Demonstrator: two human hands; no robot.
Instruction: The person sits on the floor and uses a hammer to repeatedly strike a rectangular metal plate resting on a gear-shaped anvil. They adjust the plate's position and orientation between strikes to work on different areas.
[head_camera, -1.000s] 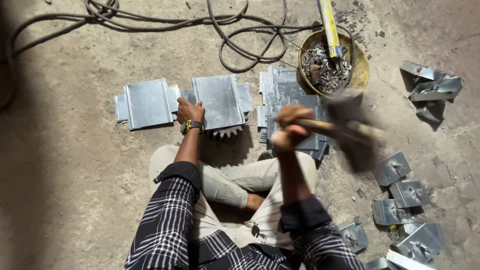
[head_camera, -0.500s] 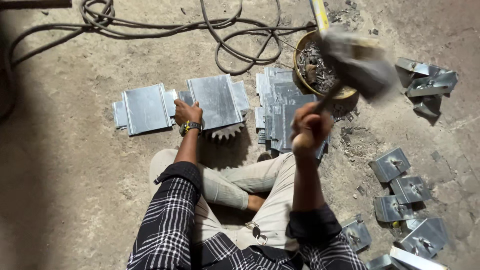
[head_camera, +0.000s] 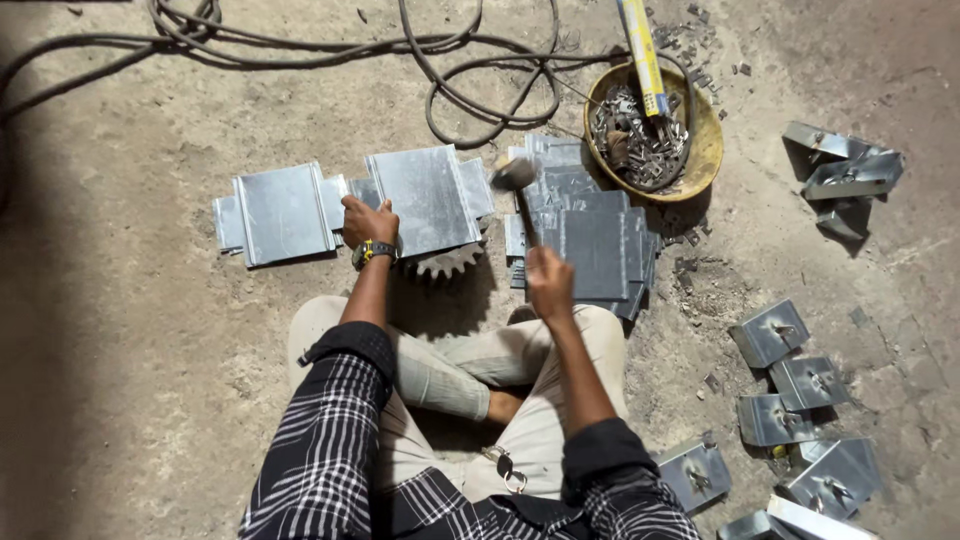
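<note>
Person sitting cross-legged on the dirt floor (head_camera: 120, 330), seen from the head camera. Right hand (head_camera: 549, 283) is gripping the handle of a hammer (head_camera: 517, 190), fingers clamped around it; the hammer head is hanging just over the right edge of a folded metal sheet piece (head_camera: 425, 198). Left hand (head_camera: 367, 221) is pressing down flat on the left side of that same piece, fingers spread, a wristwatch (head_camera: 372, 251) on the wrist. The piece is lying on a toothed gear wheel (head_camera: 450, 263), right in front of the knees. A second folded piece (head_camera: 283, 212) is lying just to the left. A stack of flat sheets (head_camera: 590, 235) is sitting to the right, near a round pan (head_camera: 705, 150) of small metal bits. Bent brackets (head_camera: 790, 370) are scattered at far right. Cables (head_camera: 480, 60) are looping at top.
</note>
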